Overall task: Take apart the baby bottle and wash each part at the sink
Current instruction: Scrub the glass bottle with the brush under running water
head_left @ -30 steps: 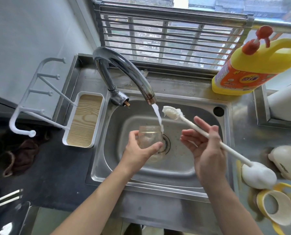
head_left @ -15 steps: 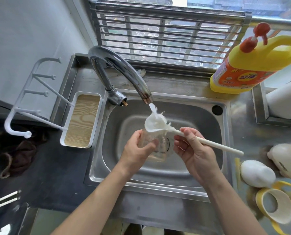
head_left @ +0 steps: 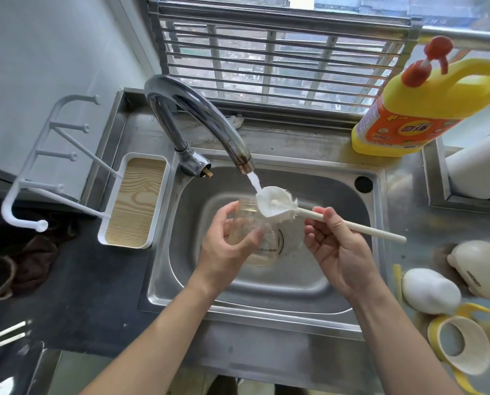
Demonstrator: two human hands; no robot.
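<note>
My left hand grips the clear glass bottle body over the steel sink, mouth tilted up toward the tap. My right hand pinches the white stick of a bottle brush. The brush's white sponge head sits at the bottle's mouth, right under the water running from the chrome tap. On the counter at right lie the cream bottle cap, a white egg-shaped piece and the yellow-handled collar ring.
A yellow dish-soap jug with a red pump stands at the back right. A white drying rack with a wood-look tray sits left of the sink. A brown cloth lies on the dark counter at left. A window grille runs behind.
The brush head came down from beside the water stream to the bottle's mouth, under the running water. My left hand kept the bottle in about the same place.
</note>
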